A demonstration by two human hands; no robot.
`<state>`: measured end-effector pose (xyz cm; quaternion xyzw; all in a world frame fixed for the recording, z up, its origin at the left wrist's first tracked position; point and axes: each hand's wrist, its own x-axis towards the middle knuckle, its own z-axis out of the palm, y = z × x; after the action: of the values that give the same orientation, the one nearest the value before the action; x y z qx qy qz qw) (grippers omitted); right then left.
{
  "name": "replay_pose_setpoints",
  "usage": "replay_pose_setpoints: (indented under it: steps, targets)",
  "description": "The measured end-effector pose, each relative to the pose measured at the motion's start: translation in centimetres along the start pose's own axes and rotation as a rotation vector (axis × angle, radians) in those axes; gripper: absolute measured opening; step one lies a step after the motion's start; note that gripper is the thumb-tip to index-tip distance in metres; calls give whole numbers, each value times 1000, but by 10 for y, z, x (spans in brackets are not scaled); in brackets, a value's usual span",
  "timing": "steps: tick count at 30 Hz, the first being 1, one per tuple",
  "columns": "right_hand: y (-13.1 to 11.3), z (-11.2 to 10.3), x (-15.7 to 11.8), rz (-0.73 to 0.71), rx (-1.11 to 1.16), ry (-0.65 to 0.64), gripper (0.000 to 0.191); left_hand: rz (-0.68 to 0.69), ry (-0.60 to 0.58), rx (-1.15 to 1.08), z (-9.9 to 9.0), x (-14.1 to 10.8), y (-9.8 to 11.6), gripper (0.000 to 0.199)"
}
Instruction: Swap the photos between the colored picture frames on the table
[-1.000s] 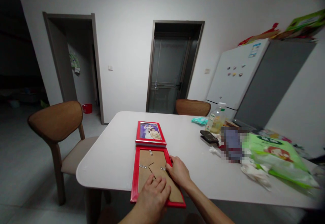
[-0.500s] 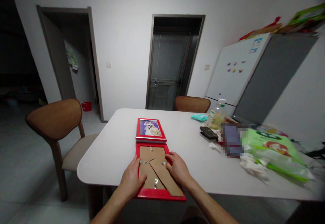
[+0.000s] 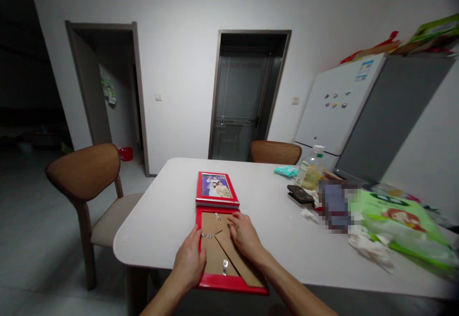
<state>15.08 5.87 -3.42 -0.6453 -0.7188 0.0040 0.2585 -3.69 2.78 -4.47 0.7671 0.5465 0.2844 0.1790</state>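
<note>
A red picture frame (image 3: 233, 282) lies face down at the table's near edge, its brown backing board (image 3: 212, 254) and stand leg (image 3: 238, 254) facing up. Metal clips show on the backing, among them a bottom clip (image 3: 225, 266). My left hand (image 3: 191, 257) is closed round the frame's left side, thumb along the backing. My right hand (image 3: 246, 237) rests over the upper right side with curled fingers, hiding the right clip. Just beyond, touching or nearly so, a second red picture frame (image 3: 217, 203) lies face up, showing a photo (image 3: 216, 186) of people.
The white table (image 3: 158, 225) bears a bottle (image 3: 309, 168), a black wallet-like item (image 3: 300, 194), a teal packet (image 3: 286, 171), crumpled tissues (image 3: 371, 249) and a green package (image 3: 405, 225) on its right. Wooden chairs stand at left (image 3: 86, 172) and behind (image 3: 275, 152). A fridge (image 3: 326, 105) stands back right.
My right hand has shifted further over the backing, and its fingers now cover the right clip that was visible before. My left hand stays on the frame's left side. The whole view has tilted slightly.
</note>
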Motion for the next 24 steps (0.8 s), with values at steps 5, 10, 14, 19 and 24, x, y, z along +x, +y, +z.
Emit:
replay_pose_setpoints:
  steps: [5, 10, 14, 19, 24]
  targets:
    - [-20, 16, 25, 63, -39, -96, 27, 20, -3, -3, 1, 1, 0, 46]
    - [-21, 24, 31, 103, -68, -97, 28, 17, 1, -14, 1, 3, 1, 46]
    - [-23, 20, 25, 83, -73, -96, 29, -2, 24, -18, 3, 2, -1, 46]
    - [-35, 14, 4, -78, 67, -70, 26, 11, 36, -27, 6, 2, -4, 46]
    - [-52, 17, -4, -123, 76, -125, 19, 20, 45, -47, 5, 2, -2, 45]
